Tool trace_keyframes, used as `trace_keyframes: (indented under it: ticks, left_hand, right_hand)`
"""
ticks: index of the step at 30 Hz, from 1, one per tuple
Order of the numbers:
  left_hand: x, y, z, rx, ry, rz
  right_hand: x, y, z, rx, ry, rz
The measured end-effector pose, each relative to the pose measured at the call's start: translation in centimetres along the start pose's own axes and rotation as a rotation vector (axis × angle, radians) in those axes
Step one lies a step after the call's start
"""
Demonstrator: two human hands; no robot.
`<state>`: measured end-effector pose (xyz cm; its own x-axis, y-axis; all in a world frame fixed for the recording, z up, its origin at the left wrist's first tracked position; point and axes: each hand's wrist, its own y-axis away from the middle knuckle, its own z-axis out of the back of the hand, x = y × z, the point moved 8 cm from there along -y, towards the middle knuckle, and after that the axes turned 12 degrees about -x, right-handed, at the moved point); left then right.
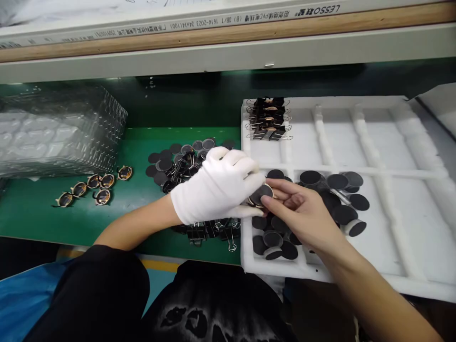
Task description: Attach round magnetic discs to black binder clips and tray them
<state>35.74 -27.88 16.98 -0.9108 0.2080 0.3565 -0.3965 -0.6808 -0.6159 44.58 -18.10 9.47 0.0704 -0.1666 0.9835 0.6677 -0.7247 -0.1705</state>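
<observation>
**Both hands pinch one dark disc over the tray edge**

Left hand (217, 187), in a white glove, is curled tight round a small round piece w/ a dark disc (261, 194) on its face. Right hand (302, 211), bare, meets it from the other side, thumb & fingertips closed on the disc's rim. So the disc sits right between the two grips, face tilted up toward the camera; no long axis, it's round. Just beyond the right hand: loose discs (337, 194) in the white foam tray (392, 142). Behind the left hand, a heap of binder clips (213, 230) & more discs on the green mat (42, 213). Far off to the left, small round frames (94, 186).
</observation>
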Motion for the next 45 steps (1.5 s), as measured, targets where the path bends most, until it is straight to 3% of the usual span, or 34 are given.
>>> trace_keyframes:
  ticks: [4, 8, 11, 14, 18, 22, 25, 30, 33, 36, 39, 45]
  left_hand:
    - [1.9, 0.2, 0.8, 0.096, 0.039, 0.038]
    - [7.3, 1.2, 1.6, 0.197, -0.080, 0.203]
    - [10.5, 2.0, 1.2, 0.250, -0.153, 0.343]
    - [10.9, 2.5, -0.4, 0.355, -0.137, 0.337]
    - [10.9, 4.3, -2.7, 0.605, -0.040, 0.343]
    - [11.5, 5.8, -3.4, 0.728, 0.057, 0.355]
    - [11.5, 5.4, -2.7, 0.673, 0.123, 0.302]
    - [10.3, 2.9, 0.3, 0.396, 0.206, 0.269]
    - [7.6, 1.7, 0.7, 0.289, 0.442, 0.280]
    - [4.4, 1.0, -0.1, 0.271, 0.765, 0.304]
    - [3.2, 0.8, -0.7, 0.214, 0.865, 0.388]
    - [4.0, 0.7, -0.8, 0.144, 0.803, 0.520]
  right_hand:
    - [-0.7, -0.4, 0.9, -0.002, -0.140, -0.077]
    - [-0.4, -0.4, 1.2, -0.011, -0.269, -0.110]
    - [-0.1, -0.4, 1.1, -0.004, -0.325, -0.130]
    - [0.0, -0.6, 1.2, -0.009, -0.324, -0.121]
    - [-0.2, -0.6, 1.4, -0.022, -0.327, -0.121]
    - [-0.4, -0.6, 1.5, -0.013, -0.323, -0.136]
    - [-0.4, -0.5, 1.6, 0.001, -0.303, -0.121]
    - [0.8, -0.1, 0.9, 0.123, -0.172, 0.076]
    - [1.6, 0.7, -0.2, 0.236, -0.122, 0.177]
    - [1.6, 1.3, -1.3, 0.311, -0.074, 0.186]
    - [1.5, 1.4, -1.1, 0.244, -0.028, 0.217]
    - [1.5, 0.6, 0.2, 0.113, -0.112, 0.195]
